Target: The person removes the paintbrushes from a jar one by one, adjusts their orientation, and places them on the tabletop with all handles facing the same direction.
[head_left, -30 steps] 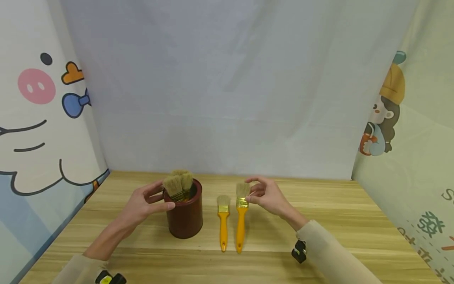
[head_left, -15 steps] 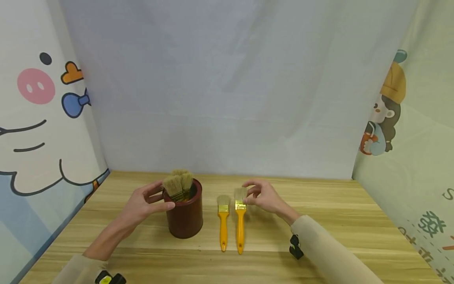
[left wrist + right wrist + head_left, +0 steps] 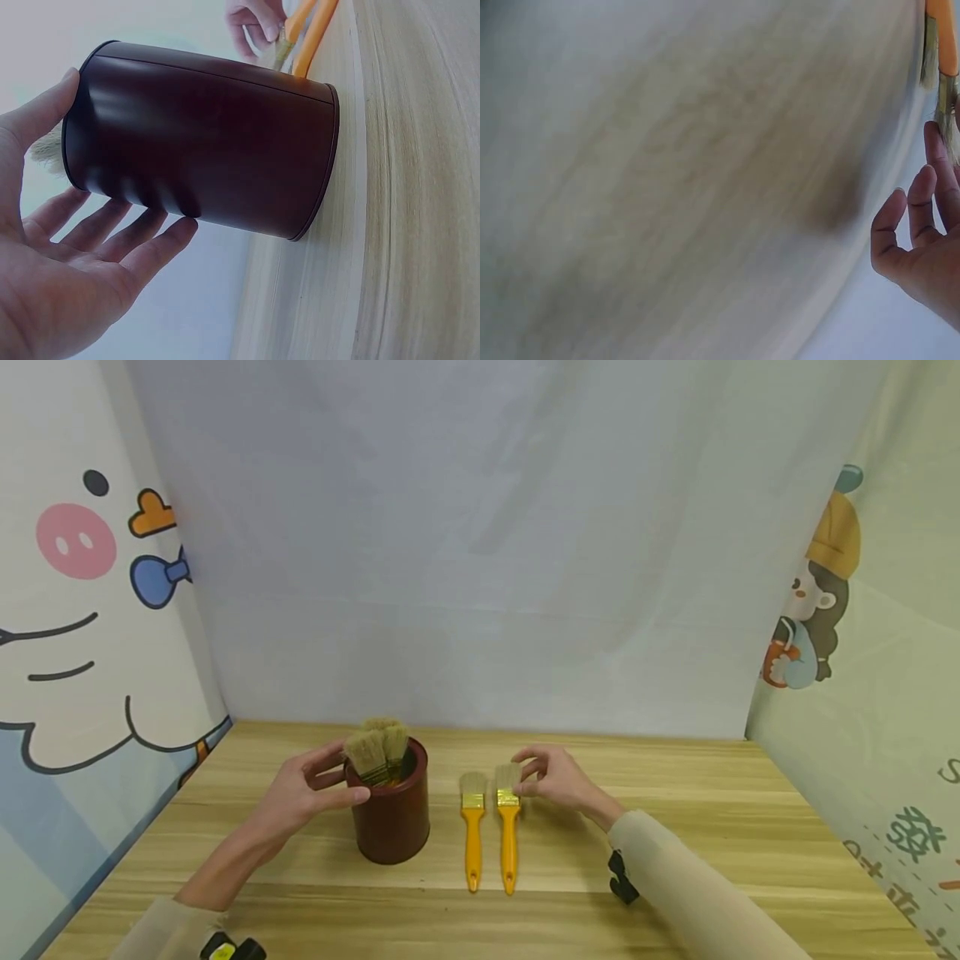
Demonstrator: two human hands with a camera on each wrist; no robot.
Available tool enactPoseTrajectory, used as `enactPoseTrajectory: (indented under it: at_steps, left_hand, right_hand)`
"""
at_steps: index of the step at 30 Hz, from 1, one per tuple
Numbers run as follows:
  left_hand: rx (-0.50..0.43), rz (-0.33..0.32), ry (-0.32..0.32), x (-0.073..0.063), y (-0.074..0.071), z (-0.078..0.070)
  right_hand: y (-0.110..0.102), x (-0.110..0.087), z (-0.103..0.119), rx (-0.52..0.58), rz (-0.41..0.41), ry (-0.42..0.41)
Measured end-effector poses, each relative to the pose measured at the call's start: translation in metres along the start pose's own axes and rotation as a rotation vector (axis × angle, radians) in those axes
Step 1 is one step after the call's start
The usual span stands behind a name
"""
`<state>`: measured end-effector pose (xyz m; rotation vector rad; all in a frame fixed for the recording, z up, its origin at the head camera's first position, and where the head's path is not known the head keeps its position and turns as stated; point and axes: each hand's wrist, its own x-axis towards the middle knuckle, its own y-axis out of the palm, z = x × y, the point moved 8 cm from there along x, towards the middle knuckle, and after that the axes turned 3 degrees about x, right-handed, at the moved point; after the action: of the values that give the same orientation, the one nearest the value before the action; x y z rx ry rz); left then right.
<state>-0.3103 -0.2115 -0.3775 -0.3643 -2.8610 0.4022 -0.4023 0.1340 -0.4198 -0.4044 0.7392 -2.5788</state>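
A dark red-brown cylindrical pot [image 3: 392, 827] stands upright on the table, with several paintbrushes [image 3: 367, 756] in it, bristles up. My left hand [image 3: 306, 793] holds the pot near its rim; in the left wrist view the thumb lies at the rim and the fingertips meet the wall. Two orange-handled paintbrushes lie side by side to the pot's right, bristles pointing away from me. Of these, the right paintbrush [image 3: 508, 839] is pinched by my right hand [image 3: 558, 779] at its bristle end. The left paintbrush [image 3: 472, 835] lies untouched, a narrow gap away.
The wooden table [image 3: 720, 827] reaches back to a plain pale curtain [image 3: 480, 568]. Printed cloth panels hang at both sides, a cartoon pig snout [image 3: 77, 541] on the left one.
My right hand has drawn the right paintbrush toward me and slightly left, so its end lines up more closely with the other paintbrush. The left hand and pot have stayed put.
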Motion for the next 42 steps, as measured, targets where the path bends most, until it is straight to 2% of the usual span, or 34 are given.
enactPoseTrajectory:
  at_steps: [14, 21, 32, 42]
  left_hand:
    - [0.003, -0.002, -0.025, -0.0002, -0.0006, 0.0008]
    - [-0.001, -0.003, -0.014, -0.0002, -0.0001, -0.0002]
    - [0.003, -0.003, -0.022, 0.0002, -0.0008, 0.0013]
    - [-0.006, 0.000, -0.025, 0.0003, -0.0005, 0.0010]
  right_hand:
    - [0.0062, 0.0047, -0.0059, -0.060, 0.030, 0.052]
    - [0.0071, 0.0061, -0.0073, -0.100, 0.023, 0.069]
    - [0.0068, 0.0074, -0.0074, -0.112, 0.006, 0.076]
    - [0.0072, 0.0075, -0.0103, -0.114, 0.027, 0.064]
